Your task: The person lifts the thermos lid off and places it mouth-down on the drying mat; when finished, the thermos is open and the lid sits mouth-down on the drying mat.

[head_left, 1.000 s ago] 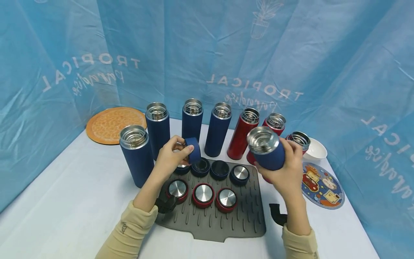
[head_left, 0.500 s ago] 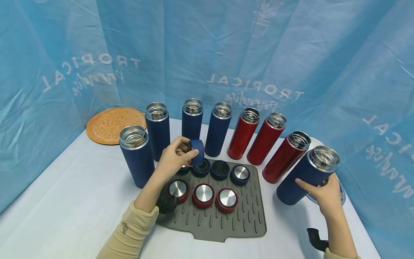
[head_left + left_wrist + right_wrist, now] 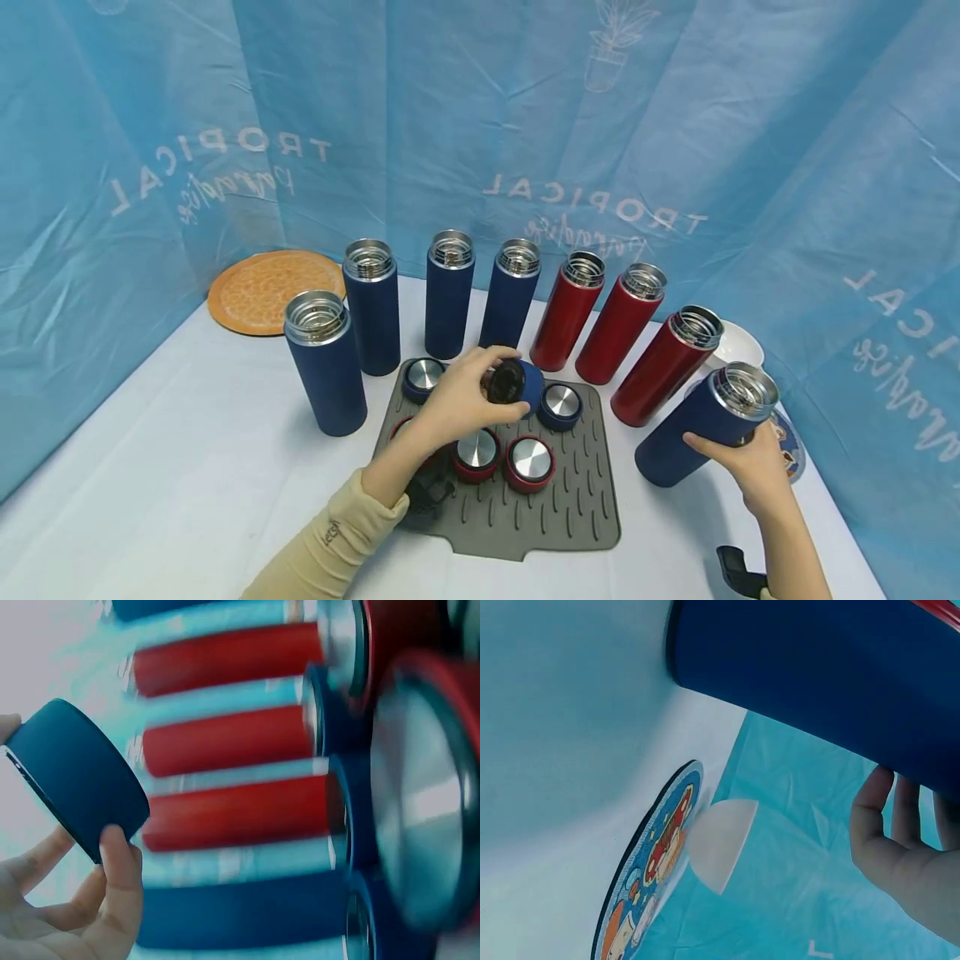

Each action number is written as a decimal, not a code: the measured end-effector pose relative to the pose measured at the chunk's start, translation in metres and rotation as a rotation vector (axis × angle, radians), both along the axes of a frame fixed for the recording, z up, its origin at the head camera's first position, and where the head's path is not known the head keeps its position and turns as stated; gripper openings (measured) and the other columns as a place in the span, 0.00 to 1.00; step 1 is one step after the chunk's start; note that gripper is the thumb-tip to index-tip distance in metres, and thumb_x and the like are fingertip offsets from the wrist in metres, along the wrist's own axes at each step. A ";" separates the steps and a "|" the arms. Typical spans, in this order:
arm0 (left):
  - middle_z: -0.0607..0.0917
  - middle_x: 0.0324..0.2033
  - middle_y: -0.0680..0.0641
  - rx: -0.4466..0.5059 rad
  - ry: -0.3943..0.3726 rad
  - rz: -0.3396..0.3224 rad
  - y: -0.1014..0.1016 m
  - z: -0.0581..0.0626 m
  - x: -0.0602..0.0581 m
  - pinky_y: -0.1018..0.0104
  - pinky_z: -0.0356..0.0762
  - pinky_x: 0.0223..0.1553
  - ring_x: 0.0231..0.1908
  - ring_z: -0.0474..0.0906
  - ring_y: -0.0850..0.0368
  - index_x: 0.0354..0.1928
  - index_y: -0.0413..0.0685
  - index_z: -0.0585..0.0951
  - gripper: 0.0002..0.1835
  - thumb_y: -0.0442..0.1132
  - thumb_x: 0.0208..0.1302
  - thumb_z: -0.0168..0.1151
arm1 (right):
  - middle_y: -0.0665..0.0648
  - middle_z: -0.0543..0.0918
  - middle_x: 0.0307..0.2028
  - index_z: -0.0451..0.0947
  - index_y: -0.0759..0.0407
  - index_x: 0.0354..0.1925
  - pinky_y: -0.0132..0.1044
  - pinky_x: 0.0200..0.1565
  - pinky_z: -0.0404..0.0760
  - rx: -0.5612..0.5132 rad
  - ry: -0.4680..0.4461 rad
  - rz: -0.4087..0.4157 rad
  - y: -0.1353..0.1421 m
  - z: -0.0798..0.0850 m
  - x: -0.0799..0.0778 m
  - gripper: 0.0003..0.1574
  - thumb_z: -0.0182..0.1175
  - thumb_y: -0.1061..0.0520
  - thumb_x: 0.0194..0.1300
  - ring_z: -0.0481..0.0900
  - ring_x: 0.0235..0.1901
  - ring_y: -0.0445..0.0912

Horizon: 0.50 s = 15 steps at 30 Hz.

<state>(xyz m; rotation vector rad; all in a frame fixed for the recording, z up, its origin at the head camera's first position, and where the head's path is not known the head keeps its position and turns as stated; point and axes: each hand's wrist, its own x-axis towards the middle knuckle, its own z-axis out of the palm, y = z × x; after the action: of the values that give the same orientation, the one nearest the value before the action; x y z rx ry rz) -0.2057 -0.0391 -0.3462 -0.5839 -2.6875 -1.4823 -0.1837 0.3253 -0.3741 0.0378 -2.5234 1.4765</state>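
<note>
In the head view my left hand (image 3: 465,398) holds a blue bottle lid (image 3: 533,388) over the mat, its black inner side turned toward the palm. The left wrist view shows fingers and thumb pinching the rim of this lid (image 3: 82,776). My right hand (image 3: 756,468) grips a wide blue thermos bottle (image 3: 682,440) at the right, open mouth up, base low at the white table. From the right wrist view, fingers (image 3: 874,806) curl against the far side of the bottle (image 3: 810,675).
On a ribbed grey mat (image 3: 573,508) sit red lids (image 3: 529,460) and blue lids (image 3: 561,403), some hidden by my left arm. Behind stand lidless blue bottles (image 3: 369,317) and red bottles (image 3: 622,325). An orange round mat (image 3: 266,292), a white bowl (image 3: 738,346) and a cartoon coaster (image 3: 789,446) lie around.
My right hand has carried the blue bottle from in front of the red bottles rightward and down to the table. My left hand has moved right over the mat, turning the lid.
</note>
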 end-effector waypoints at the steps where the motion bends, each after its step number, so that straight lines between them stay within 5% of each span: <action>1: 0.75 0.50 0.49 -0.033 0.009 -0.020 0.008 -0.001 0.002 0.59 0.76 0.42 0.44 0.74 0.55 0.59 0.59 0.72 0.34 0.49 0.47 0.70 | 0.55 0.62 0.62 0.49 0.42 0.70 0.68 0.55 0.58 0.001 -0.004 0.003 0.000 0.000 0.000 0.59 0.69 0.66 0.48 0.61 0.62 0.49; 5: 0.75 0.54 0.51 -0.205 0.069 -0.122 0.038 -0.009 0.011 0.55 0.72 0.49 0.52 0.70 0.55 0.60 0.60 0.70 0.36 0.51 0.45 0.70 | 0.59 0.60 0.63 0.47 0.43 0.70 0.67 0.56 0.58 -0.002 -0.033 0.008 0.001 0.000 -0.001 0.58 0.68 0.64 0.50 0.58 0.63 0.58; 15: 0.77 0.52 0.55 -0.568 0.339 -0.324 0.095 -0.036 0.027 0.65 0.67 0.46 0.50 0.71 0.59 0.57 0.61 0.73 0.32 0.56 0.47 0.69 | 0.61 0.59 0.63 0.48 0.43 0.70 0.68 0.54 0.60 -0.022 -0.031 -0.019 -0.001 0.001 0.000 0.57 0.68 0.64 0.50 0.58 0.61 0.61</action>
<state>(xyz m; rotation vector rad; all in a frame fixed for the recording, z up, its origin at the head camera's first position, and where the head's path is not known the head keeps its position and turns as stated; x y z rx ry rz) -0.1785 0.0555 -0.3822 -1.2119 -2.7957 -0.5395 -0.1835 0.3239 -0.3734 -0.0129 -2.5237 1.5090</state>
